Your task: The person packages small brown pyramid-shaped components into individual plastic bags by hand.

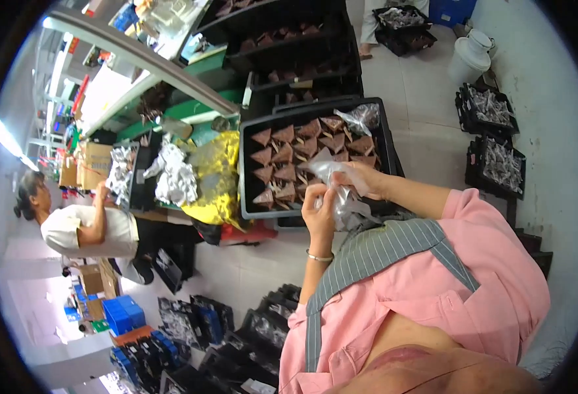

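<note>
My left hand [318,207], with a bracelet at the wrist, and my right hand [366,178] are close together over the near edge of a black tray [245,172]. Both have their fingers closed on a clear plastic bag [349,205], which they pinch between them. Whether anything is inside the bag, I cannot tell. Rows of brown triangular pieces [284,153] lie in the tray, with thin pale strips between them. Another clear plastic bag [361,118] rests at the tray's far right corner.
Beyond the tray, black bins [289,46] hold more brown pieces. Yellow plastic [220,174] and silvery bags [171,174] lie to the left, where a person [88,230] stands. Black crates [496,164] with silvery bags and a white bucket [469,58] line the right wall.
</note>
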`<action>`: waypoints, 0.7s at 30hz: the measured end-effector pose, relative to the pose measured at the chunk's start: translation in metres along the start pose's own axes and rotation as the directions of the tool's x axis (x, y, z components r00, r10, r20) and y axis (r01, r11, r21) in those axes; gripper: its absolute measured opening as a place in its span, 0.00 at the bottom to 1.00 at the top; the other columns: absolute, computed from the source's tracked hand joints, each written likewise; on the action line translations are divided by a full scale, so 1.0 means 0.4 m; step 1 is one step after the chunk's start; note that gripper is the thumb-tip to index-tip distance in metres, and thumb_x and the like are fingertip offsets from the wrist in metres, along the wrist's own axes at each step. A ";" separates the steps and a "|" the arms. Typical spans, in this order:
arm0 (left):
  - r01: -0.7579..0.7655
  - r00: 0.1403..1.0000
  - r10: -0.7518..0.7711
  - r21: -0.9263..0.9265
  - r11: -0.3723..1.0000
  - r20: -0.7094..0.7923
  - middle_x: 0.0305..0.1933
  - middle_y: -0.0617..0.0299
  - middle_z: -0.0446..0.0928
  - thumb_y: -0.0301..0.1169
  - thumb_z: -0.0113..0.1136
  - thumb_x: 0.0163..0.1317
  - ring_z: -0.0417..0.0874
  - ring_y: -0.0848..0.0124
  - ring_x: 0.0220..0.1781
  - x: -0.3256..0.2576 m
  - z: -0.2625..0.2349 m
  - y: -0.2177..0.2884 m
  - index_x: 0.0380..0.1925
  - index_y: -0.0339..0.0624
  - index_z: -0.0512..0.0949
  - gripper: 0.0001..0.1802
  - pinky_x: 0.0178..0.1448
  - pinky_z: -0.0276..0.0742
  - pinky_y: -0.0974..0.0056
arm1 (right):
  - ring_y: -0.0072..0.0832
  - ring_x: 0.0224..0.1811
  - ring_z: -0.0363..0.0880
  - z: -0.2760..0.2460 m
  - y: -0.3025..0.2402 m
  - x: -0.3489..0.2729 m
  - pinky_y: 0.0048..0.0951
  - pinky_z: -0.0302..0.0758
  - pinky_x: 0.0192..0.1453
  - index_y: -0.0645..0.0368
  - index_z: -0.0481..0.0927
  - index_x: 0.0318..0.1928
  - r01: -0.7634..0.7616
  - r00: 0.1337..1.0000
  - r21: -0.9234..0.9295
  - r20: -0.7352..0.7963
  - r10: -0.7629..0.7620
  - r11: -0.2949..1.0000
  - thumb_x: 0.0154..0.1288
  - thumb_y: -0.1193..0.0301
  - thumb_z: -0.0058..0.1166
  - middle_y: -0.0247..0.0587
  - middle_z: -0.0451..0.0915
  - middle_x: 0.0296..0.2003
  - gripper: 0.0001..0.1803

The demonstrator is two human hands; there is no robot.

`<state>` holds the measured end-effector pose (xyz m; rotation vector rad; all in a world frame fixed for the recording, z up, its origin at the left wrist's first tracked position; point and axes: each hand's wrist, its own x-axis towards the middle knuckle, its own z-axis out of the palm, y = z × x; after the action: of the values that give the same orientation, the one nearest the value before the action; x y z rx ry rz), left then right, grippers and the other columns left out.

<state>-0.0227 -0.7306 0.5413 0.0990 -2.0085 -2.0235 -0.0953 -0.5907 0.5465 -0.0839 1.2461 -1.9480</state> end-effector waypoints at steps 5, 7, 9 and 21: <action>0.232 0.963 -0.267 -0.619 0.751 0.037 0.31 0.68 0.71 0.28 0.53 0.61 0.68 0.79 0.31 -0.025 -0.095 -0.026 0.29 0.43 0.69 0.04 0.36 0.65 0.75 | 0.22 0.37 0.76 -0.096 0.011 0.003 0.29 0.75 0.45 0.53 0.74 0.36 0.139 0.987 0.636 -0.022 -0.161 0.759 0.64 0.61 0.48 0.30 0.77 0.31 0.10; 0.259 0.964 -0.260 -0.443 0.858 0.060 0.31 0.67 0.72 0.30 0.54 0.61 0.68 0.80 0.30 -0.033 -0.137 -0.053 0.30 0.43 0.69 0.05 0.35 0.64 0.76 | 0.20 0.30 0.74 -0.096 -0.024 -0.021 0.23 0.73 0.38 0.54 0.73 0.29 0.260 0.965 0.556 -0.118 -0.235 0.789 0.63 0.60 0.50 0.29 0.75 0.26 0.12; 0.169 0.982 -0.169 -0.015 0.986 -0.087 0.35 0.64 0.74 0.28 0.58 0.57 0.72 0.76 0.35 -0.038 -0.133 -0.065 0.36 0.39 0.71 0.09 0.42 0.69 0.72 | 0.17 0.28 0.71 -0.098 -0.021 -0.015 0.21 0.70 0.34 0.54 0.72 0.29 0.343 0.925 0.119 -0.216 -0.313 0.932 0.62 0.60 0.51 0.27 0.72 0.24 0.12; -0.132 0.991 0.119 0.574 0.808 0.060 0.23 0.54 0.71 0.26 0.59 0.53 0.72 0.63 0.24 -0.043 -0.140 -0.101 0.28 0.37 0.72 0.07 0.32 0.69 0.66 | 0.32 0.30 0.77 -0.100 -0.020 -0.038 0.33 0.72 0.35 0.55 0.77 0.32 0.226 0.963 -0.866 0.129 -0.237 0.446 0.54 0.57 0.54 0.40 0.79 0.28 0.15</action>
<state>0.0016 -0.7810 0.4973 0.0648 -2.5026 -1.2748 -0.1076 -0.5499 0.5378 -0.8184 2.2399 -1.2726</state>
